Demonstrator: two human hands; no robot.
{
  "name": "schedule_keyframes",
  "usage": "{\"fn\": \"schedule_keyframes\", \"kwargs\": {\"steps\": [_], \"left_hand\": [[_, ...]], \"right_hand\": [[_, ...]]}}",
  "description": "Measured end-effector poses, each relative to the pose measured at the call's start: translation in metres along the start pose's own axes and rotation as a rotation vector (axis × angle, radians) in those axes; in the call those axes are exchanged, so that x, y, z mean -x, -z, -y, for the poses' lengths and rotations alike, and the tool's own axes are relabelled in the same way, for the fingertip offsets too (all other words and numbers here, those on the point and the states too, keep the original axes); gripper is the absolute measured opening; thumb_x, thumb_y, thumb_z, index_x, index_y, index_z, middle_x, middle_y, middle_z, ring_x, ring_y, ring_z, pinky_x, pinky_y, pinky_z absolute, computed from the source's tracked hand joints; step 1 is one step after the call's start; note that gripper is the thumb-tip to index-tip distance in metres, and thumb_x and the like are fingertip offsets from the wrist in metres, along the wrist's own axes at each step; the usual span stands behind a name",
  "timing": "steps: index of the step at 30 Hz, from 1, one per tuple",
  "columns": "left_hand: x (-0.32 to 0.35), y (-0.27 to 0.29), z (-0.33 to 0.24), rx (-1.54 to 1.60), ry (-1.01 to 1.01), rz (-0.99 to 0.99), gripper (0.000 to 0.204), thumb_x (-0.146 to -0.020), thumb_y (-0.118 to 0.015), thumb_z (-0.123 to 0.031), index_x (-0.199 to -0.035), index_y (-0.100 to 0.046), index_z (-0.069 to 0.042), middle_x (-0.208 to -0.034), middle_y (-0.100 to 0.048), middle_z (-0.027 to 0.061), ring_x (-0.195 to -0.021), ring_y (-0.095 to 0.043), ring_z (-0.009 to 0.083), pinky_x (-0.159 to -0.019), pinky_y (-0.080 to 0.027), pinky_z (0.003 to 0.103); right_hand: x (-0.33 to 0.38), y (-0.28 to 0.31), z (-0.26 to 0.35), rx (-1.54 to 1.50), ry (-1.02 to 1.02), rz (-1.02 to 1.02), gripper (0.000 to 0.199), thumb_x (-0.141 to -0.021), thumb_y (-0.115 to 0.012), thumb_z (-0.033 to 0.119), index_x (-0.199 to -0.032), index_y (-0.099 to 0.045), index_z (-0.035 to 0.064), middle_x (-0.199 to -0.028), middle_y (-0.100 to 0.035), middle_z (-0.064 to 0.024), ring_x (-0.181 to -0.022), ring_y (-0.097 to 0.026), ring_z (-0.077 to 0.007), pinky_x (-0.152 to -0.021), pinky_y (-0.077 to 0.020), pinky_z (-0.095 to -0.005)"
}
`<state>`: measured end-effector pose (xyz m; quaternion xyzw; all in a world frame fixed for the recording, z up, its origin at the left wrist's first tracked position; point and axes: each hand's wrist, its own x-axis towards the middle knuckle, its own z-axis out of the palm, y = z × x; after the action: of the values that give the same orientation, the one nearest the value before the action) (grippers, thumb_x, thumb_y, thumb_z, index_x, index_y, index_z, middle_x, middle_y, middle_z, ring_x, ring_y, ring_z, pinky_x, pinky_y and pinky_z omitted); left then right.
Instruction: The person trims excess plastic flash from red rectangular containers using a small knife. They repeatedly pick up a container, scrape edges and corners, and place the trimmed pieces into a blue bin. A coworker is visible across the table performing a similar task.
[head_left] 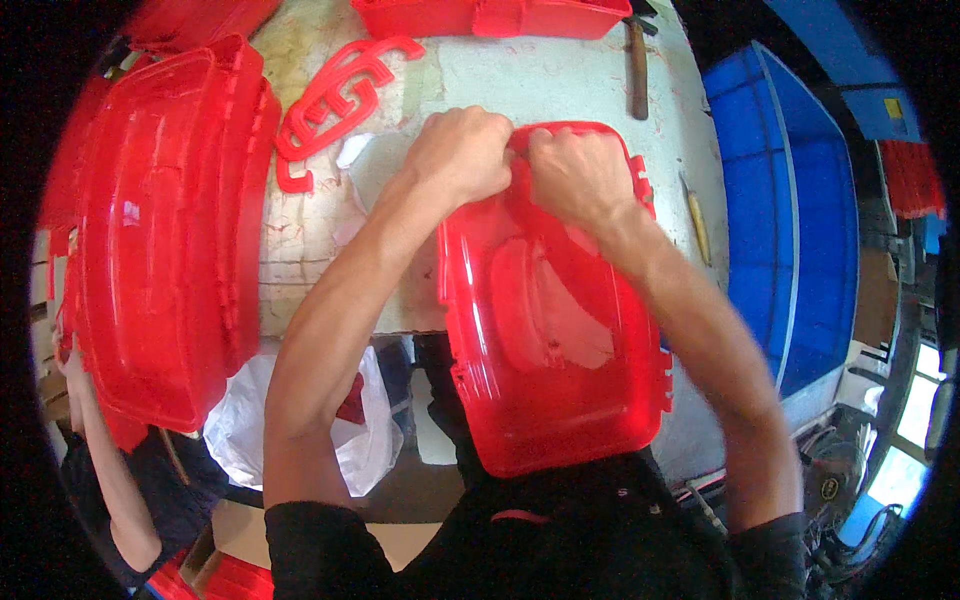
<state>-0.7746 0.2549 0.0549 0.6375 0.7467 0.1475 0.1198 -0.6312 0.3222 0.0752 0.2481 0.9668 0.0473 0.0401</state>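
Observation:
A translucent red plastic toolbox shell (560, 420), with clip-like notches along its sides, lies tilted from the table's front edge toward my lap. At its far left corner my left hand (465, 150) is closed in a fist on the rim. Close beside it, my right hand (583, 172) is closed over the far rim. The fingertips of both hands are hidden, so anything small between them cannot be made out. Red plastic handles (335, 100) lie on the table to the left of my hands.
Stacked red shells (150, 240) stand at left, another red box (500, 18) at the back. A hammer (638, 70) and a yellow-handled tool (697, 225) lie at right, near a blue crate (825, 220). A white bag (250, 400) hangs below; another person's arm (115, 470) shows at lower left.

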Motion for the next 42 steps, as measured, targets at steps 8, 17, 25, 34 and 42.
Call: {"fn": "schedule_keyframes", "kwargs": {"steps": [8,17,25,34,42], "left_hand": [[-0.001,0.002,0.004,-0.038,-0.086,0.102,0.024,-0.085,-0.063,-0.026,-0.096,-0.068,-0.005,-0.085,-0.069,0.0241,-0.084,-0.067,0.0427,-0.076,-0.054,0.053],[0.004,0.012,0.007,0.169,0.043,0.043,0.048,-0.093,-0.057,-0.054,-0.086,-0.071,-0.009,-0.075,-0.068,0.0225,-0.076,-0.067,0.0439,-0.069,-0.052,0.055],[0.03,0.012,0.015,0.112,0.32,-0.128,0.047,-0.094,-0.058,-0.05,-0.087,-0.071,-0.005,-0.075,-0.067,0.0246,-0.074,-0.067,0.0445,-0.068,-0.052,0.055],[0.052,0.063,-0.033,0.51,0.123,-0.658,0.026,-0.1,-0.056,-0.017,-0.119,-0.061,0.0,-0.086,-0.065,0.0125,-0.069,-0.063,0.0241,-0.064,-0.051,0.036],[0.04,0.059,-0.131,1.187,-0.157,0.027,0.017,-0.1,-0.058,-0.012,-0.108,-0.067,0.0,-0.088,-0.067,0.0062,-0.076,-0.063,0.0089,-0.065,-0.051,0.025]], "right_hand": [[0.006,-0.013,-0.011,-0.145,-0.092,0.001,0.017,-0.084,-0.061,0.017,-0.077,-0.072,0.0064,-0.075,-0.071,-0.0176,-0.067,-0.072,-0.0325,-0.059,-0.0575,-0.0438],[-0.159,0.049,-0.144,-0.188,-0.17,-0.261,0.031,-0.087,-0.066,0.039,-0.09,-0.073,0.0091,-0.086,-0.073,-0.0154,-0.084,-0.071,-0.0347,-0.073,-0.0572,-0.0472],[-0.241,-0.034,-0.182,-0.338,-0.285,-0.248,0.034,-0.085,-0.067,0.038,-0.102,-0.075,0.0108,-0.106,-0.071,-0.018,-0.1,-0.068,-0.0375,-0.087,-0.0545,-0.0477],[-0.088,0.072,-0.146,-1.531,-0.063,-0.276,0.026,-0.1,-0.059,0.028,-0.099,-0.069,0.0033,-0.088,-0.064,0.0001,-0.077,-0.056,-0.0086,-0.067,-0.0456,-0.0282],[0.121,0.059,-0.067,-1.568,0.06,-0.064,0.021,-0.096,-0.054,0.008,-0.114,-0.062,-0.0005,-0.095,-0.065,-0.0072,-0.087,-0.062,-0.0139,-0.079,-0.0504,-0.0311]]}}
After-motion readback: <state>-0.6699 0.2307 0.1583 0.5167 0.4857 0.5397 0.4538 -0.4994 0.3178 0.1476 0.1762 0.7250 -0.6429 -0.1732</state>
